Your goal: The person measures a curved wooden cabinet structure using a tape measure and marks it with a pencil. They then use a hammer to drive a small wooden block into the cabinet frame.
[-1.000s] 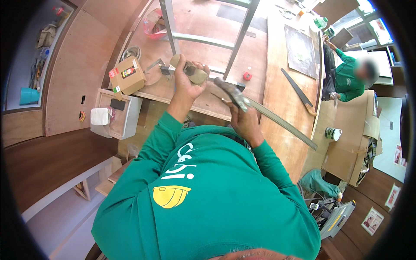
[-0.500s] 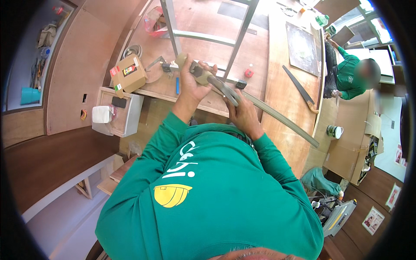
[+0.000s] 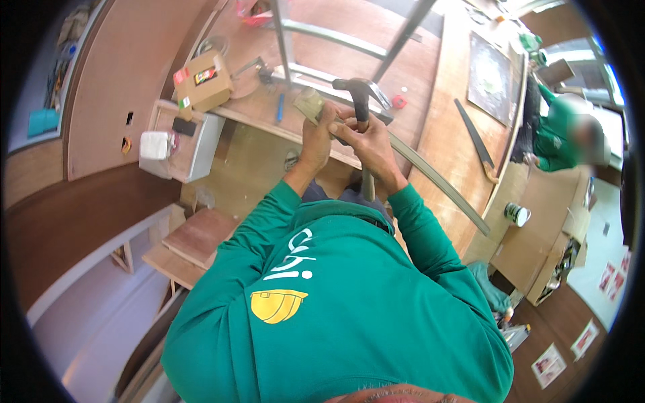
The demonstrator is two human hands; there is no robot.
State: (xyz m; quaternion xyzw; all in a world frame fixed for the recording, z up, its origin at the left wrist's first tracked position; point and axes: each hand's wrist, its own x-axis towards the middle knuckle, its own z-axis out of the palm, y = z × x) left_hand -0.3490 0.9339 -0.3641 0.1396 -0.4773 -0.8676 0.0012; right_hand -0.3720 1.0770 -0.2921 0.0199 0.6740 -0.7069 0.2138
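Observation:
A claw hammer stands upright in my right hand, its dark metal head at the top and its handle reaching down below my fist. My left hand is closed on a yellowish-tan block-like piece, whose exact kind I cannot make out. The two hands meet, and the fingertips of both come together at a small dark part between them. Both are over the front edge of the wooden worktable.
A metal ladder-like frame stands on the table, with a cardboard box and blue pen-like stick to its left. A long metal strip, handsaw and red tape measure lie rightward. A co-worker is far right.
The hammer has swung from lying slanted between my hands to upright, head up, in my right hand. My hands have come closer together. The view has shifted slightly.

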